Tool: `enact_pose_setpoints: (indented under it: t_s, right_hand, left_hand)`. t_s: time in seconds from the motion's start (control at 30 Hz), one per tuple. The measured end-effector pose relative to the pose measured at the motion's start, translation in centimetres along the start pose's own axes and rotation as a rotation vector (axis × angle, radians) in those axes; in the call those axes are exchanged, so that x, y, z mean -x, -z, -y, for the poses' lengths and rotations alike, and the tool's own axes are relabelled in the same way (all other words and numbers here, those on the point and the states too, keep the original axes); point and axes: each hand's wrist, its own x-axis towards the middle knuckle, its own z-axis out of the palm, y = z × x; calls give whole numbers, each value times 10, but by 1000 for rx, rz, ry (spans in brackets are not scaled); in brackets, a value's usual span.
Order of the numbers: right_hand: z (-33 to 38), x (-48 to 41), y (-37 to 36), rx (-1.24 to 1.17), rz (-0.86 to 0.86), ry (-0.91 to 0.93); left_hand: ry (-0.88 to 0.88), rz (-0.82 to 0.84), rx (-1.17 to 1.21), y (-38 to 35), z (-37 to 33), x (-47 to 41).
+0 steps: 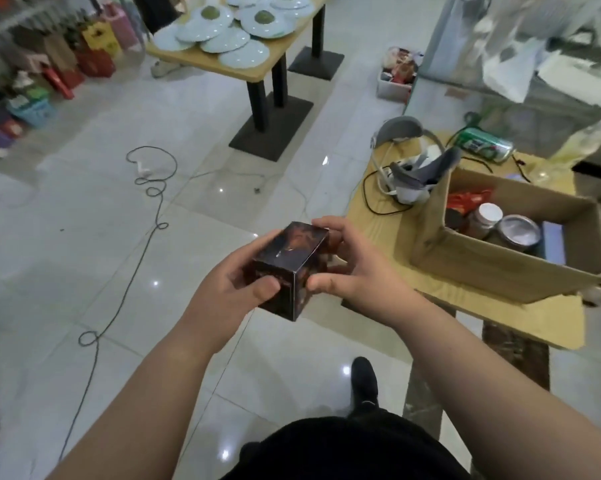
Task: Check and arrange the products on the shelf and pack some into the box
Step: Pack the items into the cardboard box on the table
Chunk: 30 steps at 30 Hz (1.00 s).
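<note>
Brown cardboard box (506,268) sits at your three o'clock, nearest your right hand (347,271); both it and your left hand (233,285) hold the dark carton (288,268).

glossy printed carton (290,268) | matt cardboard box (493,268) | glossy floor tiles (84,237)

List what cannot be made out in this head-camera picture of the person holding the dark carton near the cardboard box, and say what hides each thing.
- Print on the dark carton: blurred, partly covered by the left hand and right hand.
- Cardboard box contents: near wall hides the lower part; only a jar, a tin lid and red packets show.
- Shelf products, far left: small, blurred, cut by the edge.
- Green can label: too small.
</note>
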Motion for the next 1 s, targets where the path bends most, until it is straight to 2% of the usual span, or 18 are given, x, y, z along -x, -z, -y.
enact_pose_setpoints:
  t_s: [0.13, 0.47, 0.6, 0.67, 0.73, 0.8, 0.93, 1.0]
  right_hand:
    - [-13, 6, 70, 95, -52, 7]
    - [-58, 26, 240, 171, -153, -57]
    - [-72, 35, 305, 314, -215, -45]
    - [-79, 40, 335, 328, -304, -51]
    - [-85, 43, 362, 365, -438, -97]
    - [-89, 43, 386, 464, -485, -208]
    - [-101, 39, 412, 727, -245, -425]
    - [-108, 35, 409, 797, -128, -490]
  left_hand:
    - [45, -27, 7, -54, 7, -50]
    - [173, 99, -184, -199, 21, -181]
    - [165, 143, -330, -259, 23, -221]
    - [121, 173, -388, -282, 24, -238]
    - [68, 172, -541, -296, 29, -255]
    - [42, 172, -754, -300, 41, -270]
    - [89, 278, -997, -297, 66, -282]
    - [52, 361, -1110, -297, 72, -284]
